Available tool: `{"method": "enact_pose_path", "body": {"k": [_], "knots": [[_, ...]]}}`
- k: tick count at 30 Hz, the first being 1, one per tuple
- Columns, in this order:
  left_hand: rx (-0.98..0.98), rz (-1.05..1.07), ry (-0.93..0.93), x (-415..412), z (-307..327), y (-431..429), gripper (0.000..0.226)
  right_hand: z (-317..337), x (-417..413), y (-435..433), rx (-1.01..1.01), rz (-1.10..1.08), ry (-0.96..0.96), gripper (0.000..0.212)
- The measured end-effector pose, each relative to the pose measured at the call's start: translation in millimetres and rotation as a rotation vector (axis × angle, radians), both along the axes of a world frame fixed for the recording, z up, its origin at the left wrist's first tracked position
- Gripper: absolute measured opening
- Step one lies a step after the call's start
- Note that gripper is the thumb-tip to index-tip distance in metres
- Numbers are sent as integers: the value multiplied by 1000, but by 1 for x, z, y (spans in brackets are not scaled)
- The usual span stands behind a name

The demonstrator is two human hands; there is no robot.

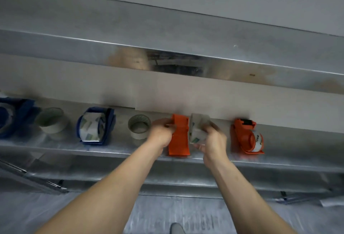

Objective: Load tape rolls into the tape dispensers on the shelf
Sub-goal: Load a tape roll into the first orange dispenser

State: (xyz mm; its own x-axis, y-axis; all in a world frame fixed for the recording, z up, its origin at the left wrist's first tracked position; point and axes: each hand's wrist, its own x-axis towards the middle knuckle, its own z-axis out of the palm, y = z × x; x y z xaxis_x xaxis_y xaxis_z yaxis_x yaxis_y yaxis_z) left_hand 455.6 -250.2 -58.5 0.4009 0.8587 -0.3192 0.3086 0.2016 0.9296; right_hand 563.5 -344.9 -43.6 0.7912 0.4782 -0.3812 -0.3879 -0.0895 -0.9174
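An orange tape dispenser (179, 137) lies on the steel shelf (55, 149) in the middle of the view. My left hand (161, 131) grips its left side. My right hand (212, 140) holds a clear tape roll (198, 127) against the dispenser's right side. Another orange dispenser (245, 137) with a roll in it stands to the right. A blue dispenser (95, 125) holding a roll sits to the left, and a second blue dispenser (11, 116) is at the far left edge.
Two loose tape rolls stand upright on the shelf, one roll (139, 126) just left of my left hand and another roll (52, 120) further left. A higher steel shelf (167, 62) overhangs at the back. A steel worktop (149, 213) lies below.
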Motion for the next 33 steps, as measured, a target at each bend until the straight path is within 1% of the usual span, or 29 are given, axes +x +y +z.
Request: {"method": "enact_pose_path", "body": {"k": [3, 5, 8, 10, 12, 13, 16, 19, 22, 24, 26, 30, 33], "knots": [[65, -71, 14, -2, -1, 10, 26, -6, -8, 4, -25, -22, 37, 32], [94, -108, 27, -3, 2, 15, 28, -9, -12, 9, -33, -31, 56, 30], [90, -131, 27, -5, 2, 22, 28, -10, -17, 19, -27, -7, 121, 20], [80, -115, -4, -7, 2, 26, 29, -11, -18, 28, -31, 56, 96, 16], [75, -104, -20, -9, 1, 30, 30, -12, -17, 34, -72, 117, 23, 19], [84, -109, -14, -9, 1, 31, 30, -14, -16, 36, -81, 124, 16, 21], [160, -146, 46, -8, -1, 34, 27, -25, -8, 33, -121, 114, 53, 23], [193, -165, 79, -4, -4, 33, 29, -32, -6, 31, -138, 107, 87, 26], [172, -172, 49, -2, -7, 33, 30, -30, -3, 32, -154, 154, 6, 26], [125, -189, 16, 2, -6, 31, 24, -25, -1, 32, -169, 237, -129, 25], [83, -193, 14, 6, -6, 29, 24, -16, -1, 32, -188, 314, -259, 29], [-61, -122, -42, 11, -10, 28, 28, -11, 5, 34, -198, 361, -308, 29], [-115, -116, -27, 12, -7, 28, 28, -16, 9, 33, -219, 365, -322, 30]]}}
